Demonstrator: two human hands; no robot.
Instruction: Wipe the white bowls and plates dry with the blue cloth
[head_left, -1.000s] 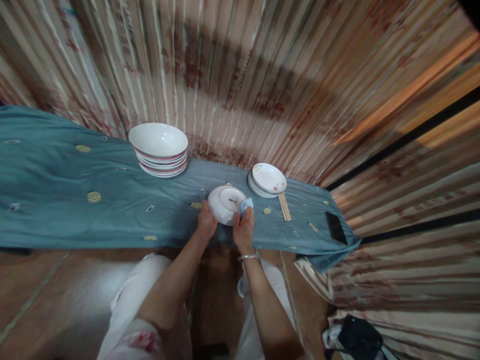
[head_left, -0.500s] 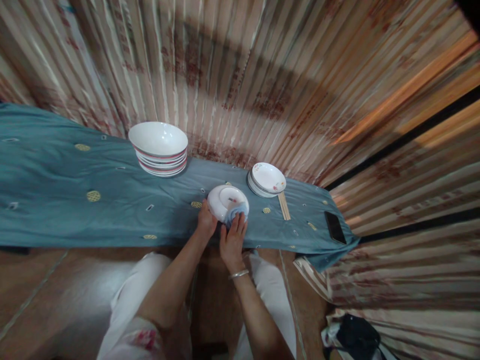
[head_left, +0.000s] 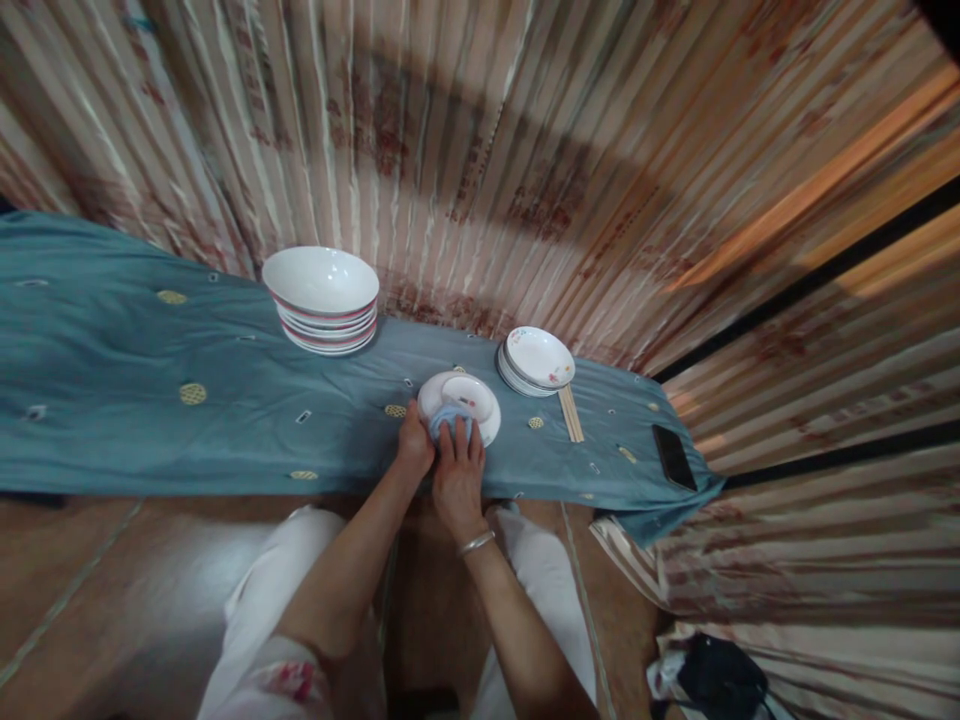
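A white plate (head_left: 487, 422) is bottom side up near the front edge of the cloth-covered table, its foot ring and a small mark showing. My left hand (head_left: 415, 440) grips its left rim, the fingers partly hidden underneath. On the plate's underside my right hand (head_left: 459, 480) presses a light blue cloth (head_left: 448, 415), fingers closed over it. Right behind the plate stands a stack of small white plates (head_left: 540, 358) with a floral pattern. To the left is a taller stack of white bowls (head_left: 322, 285) with red rims.
Wooden chopsticks (head_left: 571, 413) lie beside the small stack. A black phone (head_left: 673, 457) rests near the right end of the blue-green tablecloth (head_left: 240, 420). A striped curtain (head_left: 420, 150) hangs close behind the table. A dark bag (head_left: 720, 675) sits low at the right.
My right hand has slid the blue cloth leftward across the plate's underside, from the right part to the lower left. My left hand keeps hold of the rim.
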